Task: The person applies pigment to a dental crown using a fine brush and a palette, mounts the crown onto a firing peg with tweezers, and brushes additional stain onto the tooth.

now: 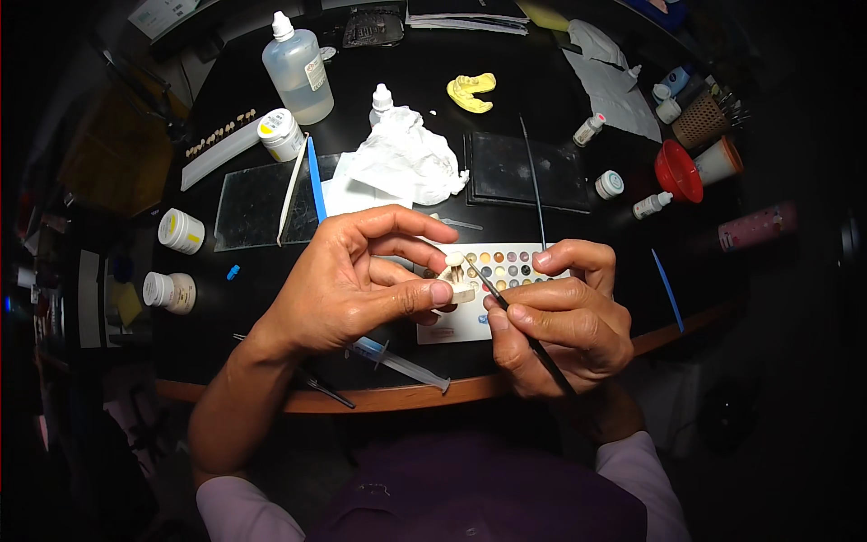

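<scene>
My left hand [339,280] pinches a small cream dental model [461,294] between thumb and fingers, with a white tooth crown [454,259] on its top. In my right hand [578,330] is a thin black brush [545,358], gripped like a pen. Its tip points up and left, right beside the crown; whether it touches, I cannot tell. Under both hands lies a white palette [440,333] with rows of coloured wells, partly hidden by my fingers. A second long thin brush [533,172] rests with its lower end at the palette's far edge.
Behind my hands lie a crumpled white tissue [411,155], a black flat case [526,173] and a yellow dental cast [470,92]. A glass slab [248,217] and several jars stand left, near a large bottle [302,81]. A syringe [402,366] lies by the front edge; a red bowl [679,172] sits right.
</scene>
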